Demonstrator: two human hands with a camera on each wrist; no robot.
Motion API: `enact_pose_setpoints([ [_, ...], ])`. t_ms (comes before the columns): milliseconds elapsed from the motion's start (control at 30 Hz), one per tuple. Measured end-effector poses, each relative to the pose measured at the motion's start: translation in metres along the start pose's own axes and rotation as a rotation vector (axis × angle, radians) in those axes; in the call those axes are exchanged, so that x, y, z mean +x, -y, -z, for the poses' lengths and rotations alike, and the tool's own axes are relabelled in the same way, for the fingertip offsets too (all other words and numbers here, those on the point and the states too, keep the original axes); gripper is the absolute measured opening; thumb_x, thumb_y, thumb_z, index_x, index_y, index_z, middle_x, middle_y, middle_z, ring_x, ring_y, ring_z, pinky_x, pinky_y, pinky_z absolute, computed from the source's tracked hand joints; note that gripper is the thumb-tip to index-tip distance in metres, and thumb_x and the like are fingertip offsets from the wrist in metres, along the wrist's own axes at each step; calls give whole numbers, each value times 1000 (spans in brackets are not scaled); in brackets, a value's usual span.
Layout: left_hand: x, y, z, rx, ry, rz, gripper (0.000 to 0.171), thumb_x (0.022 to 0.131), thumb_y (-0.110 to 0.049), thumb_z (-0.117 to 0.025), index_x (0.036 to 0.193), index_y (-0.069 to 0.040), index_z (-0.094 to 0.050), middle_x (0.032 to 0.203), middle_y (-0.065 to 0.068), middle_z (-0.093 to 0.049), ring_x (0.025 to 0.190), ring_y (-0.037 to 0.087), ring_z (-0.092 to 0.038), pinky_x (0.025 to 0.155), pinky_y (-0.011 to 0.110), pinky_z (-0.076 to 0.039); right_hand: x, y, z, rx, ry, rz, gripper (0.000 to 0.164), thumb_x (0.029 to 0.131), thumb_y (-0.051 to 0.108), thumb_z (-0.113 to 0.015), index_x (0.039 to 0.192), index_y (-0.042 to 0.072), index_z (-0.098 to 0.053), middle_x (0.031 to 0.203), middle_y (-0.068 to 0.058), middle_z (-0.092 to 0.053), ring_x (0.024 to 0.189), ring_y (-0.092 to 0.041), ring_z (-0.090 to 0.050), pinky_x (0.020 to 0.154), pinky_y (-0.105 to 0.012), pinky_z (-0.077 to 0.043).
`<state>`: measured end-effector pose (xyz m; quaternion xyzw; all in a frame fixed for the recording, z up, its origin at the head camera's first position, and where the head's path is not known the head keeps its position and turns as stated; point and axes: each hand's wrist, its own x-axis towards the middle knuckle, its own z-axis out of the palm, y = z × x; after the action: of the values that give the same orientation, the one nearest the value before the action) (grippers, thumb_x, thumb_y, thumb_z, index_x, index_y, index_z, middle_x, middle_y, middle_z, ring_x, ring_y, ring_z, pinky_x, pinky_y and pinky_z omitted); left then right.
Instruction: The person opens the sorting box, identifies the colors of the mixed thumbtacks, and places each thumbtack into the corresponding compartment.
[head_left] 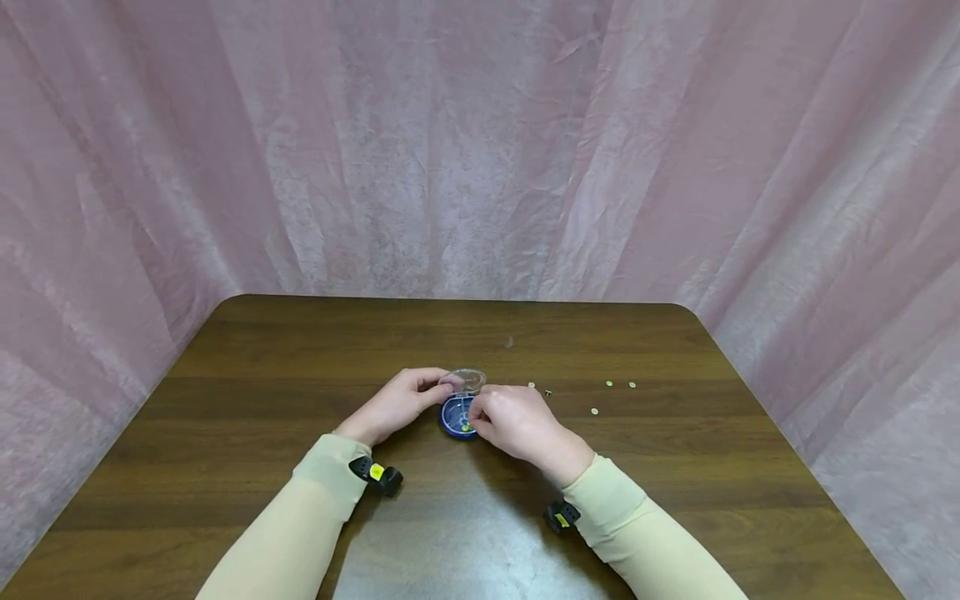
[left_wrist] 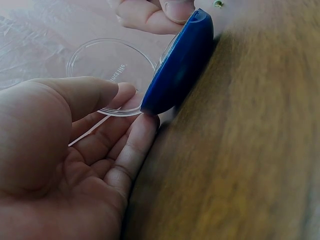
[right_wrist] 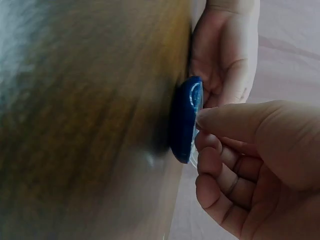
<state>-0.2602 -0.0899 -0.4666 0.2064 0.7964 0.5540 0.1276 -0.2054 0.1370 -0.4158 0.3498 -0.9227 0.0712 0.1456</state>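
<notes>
A small round blue pill case with a divided inside lies on the table, its clear lid raised at the far side. My left hand holds that lid between thumb and fingers, with a fingertip at the blue base. Above the right part of the case is my right hand, its fingers curled and the thumb near the index finger at the rim. Whether anything sits between those fingertips is hidden. A small yellow-green piece shows inside the case.
Several tiny pale and greenish pieces lie on the wooden table to the right of the case, among them a green one and a pale one. A pink curtain hangs behind the table.
</notes>
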Motion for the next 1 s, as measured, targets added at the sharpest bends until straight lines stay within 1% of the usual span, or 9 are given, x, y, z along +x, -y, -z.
enact_pose_setpoints([
  [167, 2, 0, 0, -3, 6, -2, 29, 100, -30, -61, 126, -20, -70, 123, -8, -67, 121, 12, -56, 102, 34, -42, -2, 0, -1, -8, 1, -13, 8, 85, 22, -71, 79, 27, -72, 82, 14, -63, 70, -7, -60, 58, -31, -47],
  [400, 2, 0, -1, 13, 8, 8, 29, 100, -32, -61, 126, -23, -70, 124, -10, -66, 122, 10, -55, 103, 34, -41, -2, 0, -1, -29, 17, -13, 8, 86, 24, -70, 81, 29, -74, 83, 14, -64, 70, -7, -61, 58, -32, -48],
  [533, 1, -1, -1, 18, 8, 11, 29, 100, -32, -60, 126, -23, -70, 123, -11, -66, 121, 10, -56, 103, 34, -41, -2, -1, -2, -36, 26, -12, 9, 86, 24, -70, 82, 30, -75, 83, 14, -64, 71, -7, -61, 58, -32, -48],
  [700, 2, 0, -1, 13, 8, 12, 29, 100, -31, -60, 126, -21, -70, 123, -11, -66, 121, 10, -56, 102, 34, -42, -3, -4, 2, -9, 28, -3, 7, 87, 24, -70, 83, 28, -76, 84, 14, -64, 70, -7, -59, 58, -32, -48],
  [800, 2, -1, -1, 15, 4, 10, 29, 100, -31, -60, 126, -21, -70, 123, -11, -66, 121, 10, -56, 103, 34, -41, -4, -9, 9, 16, 25, -23, 5, 87, 26, -71, 84, 27, -75, 82, 14, -63, 69, -6, -58, 59, -32, -48],
  [900, 1, 0, -1, 18, 4, 11, 29, 100, -31, -60, 125, -22, -70, 123, -11, -66, 121, 10, -55, 103, 35, -41, -7, -20, 16, 30, 27, -78, 5, 87, 26, -71, 84, 29, -73, 80, 16, -60, 70, -5, -57, 61, -30, -48],
  [1000, 1, 0, 0, 19, 12, 18, 28, 100, -32, -60, 125, -24, -70, 123, -11, -66, 122, 10, -55, 104, 35, -40, -14, -34, 21, 38, 28, -134, 6, 88, 25, -70, 83, 30, -72, 80, 18, -59, 72, -4, -58, 64, -29, -48],
])
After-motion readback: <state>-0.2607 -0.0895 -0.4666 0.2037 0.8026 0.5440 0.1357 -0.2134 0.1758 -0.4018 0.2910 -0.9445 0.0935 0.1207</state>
